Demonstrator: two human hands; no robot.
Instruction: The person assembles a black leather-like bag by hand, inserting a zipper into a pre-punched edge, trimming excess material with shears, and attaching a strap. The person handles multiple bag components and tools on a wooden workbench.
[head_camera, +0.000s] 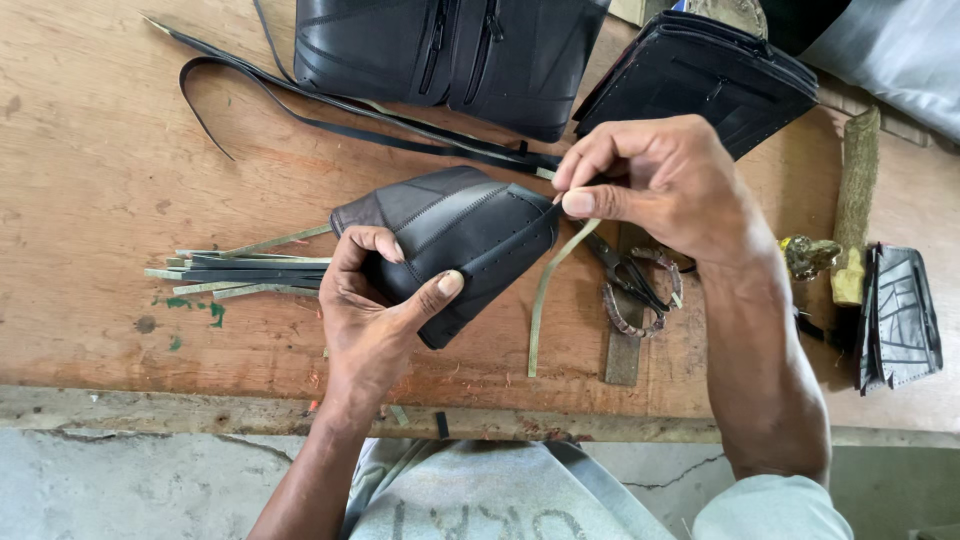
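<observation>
My left hand grips a folded black leather piece with a row of punched holes along its edge, thumb on top and fingers curled over its left side. My right hand pinches a thin black and green lacing strip at the piece's right corner. The strip's loose end hangs down over the wooden workbench. Both hands hold the work just above the bench top.
A bundle of cut strips lies left of my left hand. Two black bags and long straps sit at the back. Scissors lie under my right wrist. A wooden-handled tool and a small black pouch are at right.
</observation>
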